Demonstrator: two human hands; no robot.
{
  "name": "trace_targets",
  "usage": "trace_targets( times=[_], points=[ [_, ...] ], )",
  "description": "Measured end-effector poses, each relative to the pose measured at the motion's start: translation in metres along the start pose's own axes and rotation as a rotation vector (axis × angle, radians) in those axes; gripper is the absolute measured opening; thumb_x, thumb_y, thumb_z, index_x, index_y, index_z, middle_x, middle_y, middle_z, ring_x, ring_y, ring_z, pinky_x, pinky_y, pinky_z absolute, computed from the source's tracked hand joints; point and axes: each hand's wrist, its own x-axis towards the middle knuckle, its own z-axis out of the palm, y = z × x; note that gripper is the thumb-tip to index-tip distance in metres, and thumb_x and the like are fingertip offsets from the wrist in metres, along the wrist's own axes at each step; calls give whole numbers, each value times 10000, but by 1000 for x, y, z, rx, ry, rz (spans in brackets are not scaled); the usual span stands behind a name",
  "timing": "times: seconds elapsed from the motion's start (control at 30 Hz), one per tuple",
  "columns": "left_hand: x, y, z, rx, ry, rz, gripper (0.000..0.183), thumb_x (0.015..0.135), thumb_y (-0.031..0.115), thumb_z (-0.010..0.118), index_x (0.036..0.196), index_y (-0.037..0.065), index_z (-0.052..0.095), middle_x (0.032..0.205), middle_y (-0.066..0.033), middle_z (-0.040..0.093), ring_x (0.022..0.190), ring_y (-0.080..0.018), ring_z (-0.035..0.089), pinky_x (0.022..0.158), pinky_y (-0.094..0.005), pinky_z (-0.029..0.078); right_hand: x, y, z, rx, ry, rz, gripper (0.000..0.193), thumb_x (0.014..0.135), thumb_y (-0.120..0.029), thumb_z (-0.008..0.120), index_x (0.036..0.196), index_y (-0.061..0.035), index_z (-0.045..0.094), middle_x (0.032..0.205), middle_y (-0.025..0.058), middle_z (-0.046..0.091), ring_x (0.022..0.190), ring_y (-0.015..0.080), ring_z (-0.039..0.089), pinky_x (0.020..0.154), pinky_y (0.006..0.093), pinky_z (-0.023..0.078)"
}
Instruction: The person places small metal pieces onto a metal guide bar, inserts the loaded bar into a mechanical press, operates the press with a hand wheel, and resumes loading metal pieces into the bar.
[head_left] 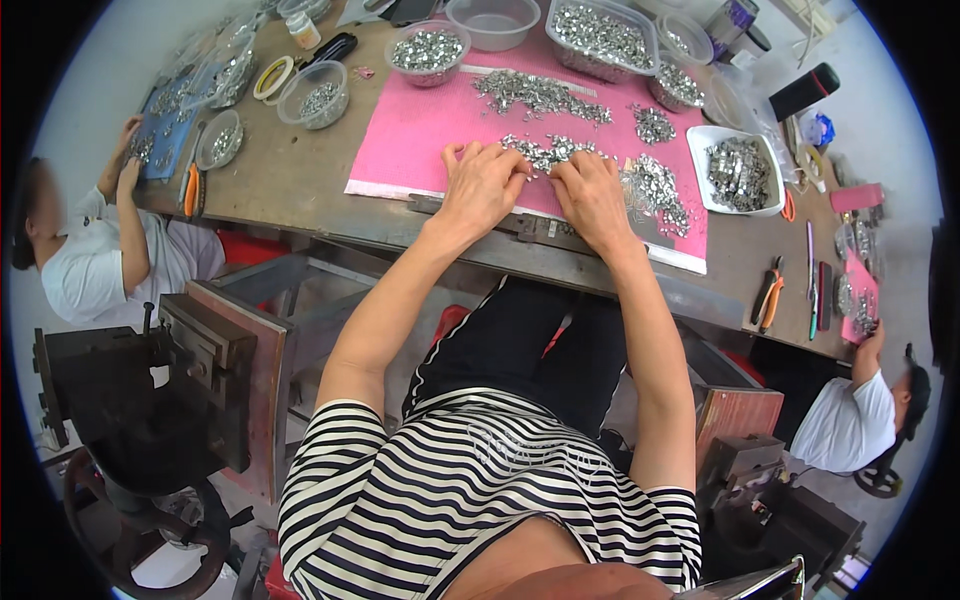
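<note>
- both hands are down on the pink mat (420, 130) near the table's (300, 180) front edge, working a little pile of small silver metal pieces (545, 152)
- left hand (485, 185) is palm down, fingers curled loosely onto the near edge of that pile; can't tell if it's actually pinching anything
- right hand (592, 195) is just beside it, also palm down, fingertips in the same pile; grip hidden, can't tell
- a longer heap of the same bits (535, 92) lies further back on the mat
- white square tray (740, 175) full of them sits toward the right edge
- clear plastic bowls (428, 52) line the far edge
</note>
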Motion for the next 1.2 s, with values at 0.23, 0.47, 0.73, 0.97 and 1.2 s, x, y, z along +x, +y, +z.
trace_targets(
  times=[0.23,0.47,0.73,0.97,1.2],
  points=[
    [2,1,-3,1,-22,33,91,863,213,732,924,148,717,871,-21,653,910,-251,582,987,-516,318,-18,-5,-29,204,7,174,64,872,-44,689,894,-43,629,853,74,597,770,250,601,776,394,415],
    [5,-1,5,42,-33,108,85,878,200,719,914,126,699,908,-21,647,951,-244,584,1002,-531,314,-65,-17,-47,407,4,323,113,855,-4,692,911,-23,595,887,96,614,823,280,606,789,386,435],
    [-24,45,7,-148,-28,323,83,884,147,680,940,104,636,924,-34,579,946,-237,562,1001,-476,319,-72,-20,-43,218,71,153,170,815,7,720,928,-34,600,937,93,616,888,292,592,789,398,437],
    [-28,60,18,-181,24,333,117,858,132,714,928,77,638,902,-55,577,908,-255,568,987,-456,350,-75,-21,-46,240,104,141,152,829,15,716,956,-37,653,958,81,649,892,282,611,790,390,443],
    [-30,58,20,-242,-11,313,121,860,100,709,959,57,653,944,-77,605,941,-279,598,1030,-505,386,-81,-23,-45,323,152,284,143,847,15,711,975,-35,672,976,84,681,908,285,632,818,387,455]
  ],
)
